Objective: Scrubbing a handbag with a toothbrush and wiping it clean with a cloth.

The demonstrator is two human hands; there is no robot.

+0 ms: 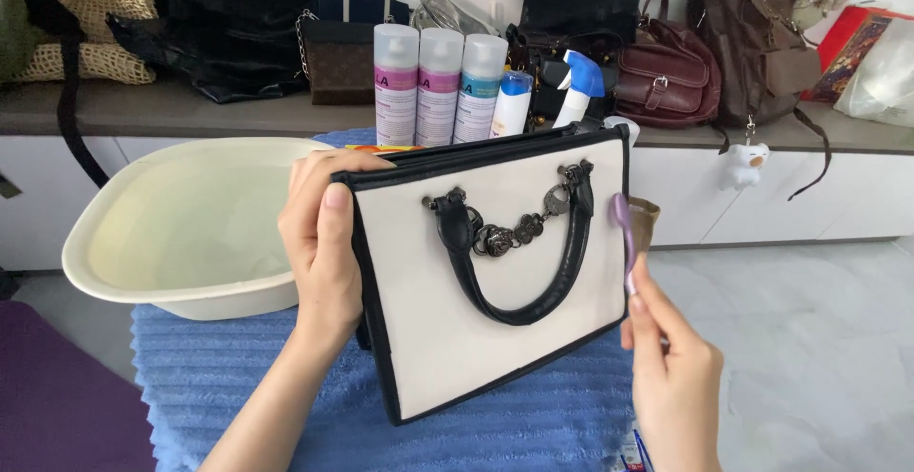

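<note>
Handbag held upright over the blue towel (238,377).
Left hand (328,244) grips the handbag (495,320); right hand (671,367) pinches a purple brush (624,234) at its edge.

Left side: the cream basin (181,234) is sitting just beside my left hand (328,244); it is blocking any sideways sweep
Behind: spray bottles (440,87) are crowding the handbag (495,282)
Right side: open floor (809,339) is lying past my right hand (671,367); I am finding free passage there
Front: blue towel (238,377) is lying flat
</note>
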